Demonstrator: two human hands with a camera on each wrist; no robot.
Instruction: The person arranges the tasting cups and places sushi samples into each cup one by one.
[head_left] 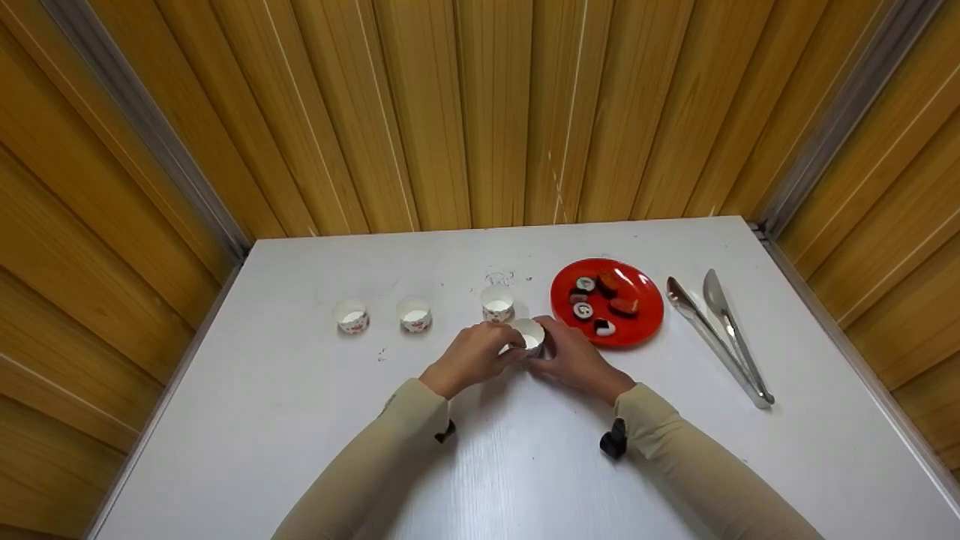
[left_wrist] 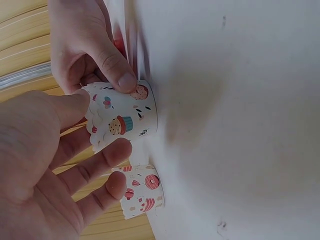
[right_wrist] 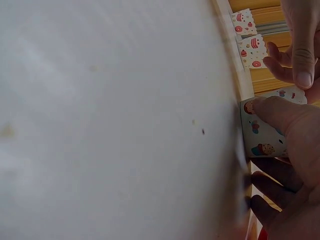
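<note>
Near the table's middle, a white paper baking cup [head_left: 532, 335] printed with cupcakes stands between both hands. My right hand [head_left: 576, 358] grips it from the right, its thumb lying along the printed wall in the right wrist view. My left hand [head_left: 474, 354] pinches the scalloped rim from the left; in the left wrist view its other fingers [left_wrist: 107, 162] are spread beside the cup. Just behind stands another paper cup [head_left: 497, 306] with red prints. Farther left are two more, a paper cup [head_left: 415, 316] and the leftmost paper cup [head_left: 351, 318].
A red plate [head_left: 643, 300] with several sushi pieces [head_left: 583, 310] lies right of the hands. Beyond it rest metal tongs [head_left: 724, 337], their arms spread. Wood-patterned panels [head_left: 495, 112] stand behind the white table [head_left: 300, 435] and at both sides.
</note>
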